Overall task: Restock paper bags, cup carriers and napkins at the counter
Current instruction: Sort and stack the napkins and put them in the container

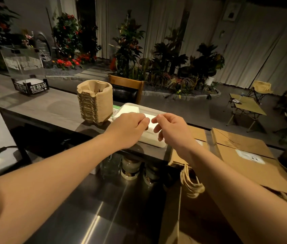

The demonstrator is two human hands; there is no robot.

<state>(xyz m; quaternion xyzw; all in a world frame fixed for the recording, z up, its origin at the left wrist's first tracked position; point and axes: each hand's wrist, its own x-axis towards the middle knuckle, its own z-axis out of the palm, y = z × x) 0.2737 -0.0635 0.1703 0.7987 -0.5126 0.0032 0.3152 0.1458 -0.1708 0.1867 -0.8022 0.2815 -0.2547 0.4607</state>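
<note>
A dim room with pale curtains and a bed of potted plants (pixel 171 67) lies beyond a long grey counter (pixel 56 104). A wooden chair (pixel 127 88) stands just behind the counter, and a folding table (pixel 246 106) sits well apart on the floor to the right. At the counter's far left stands a clear acrylic box (pixel 24 67) with a low layer of white napkins at its bottom. A stack of brown pulp cup carriers (pixel 95 101) rests on the counter, just left of the hands. Flat brown paper bags (pixel 245 152) lie to the right, their twine handles (pixel 191 182) hanging over the counter edge. Under the counter, jars (pixel 130 168) sit on a lower shelf above a steel worktop (pixel 104 208).

A white pack of napkins (pixel 130 108) lies on the counter directly beneath both hands. The left hand (pixel 130 129) has its fingers curled, thumb and fingertips pinching at the top of the pack. The right hand (pixel 171 129) meets it from the other side, fingers bent down onto the same spot; whether it truly grips the wrapping cannot be told.
</note>
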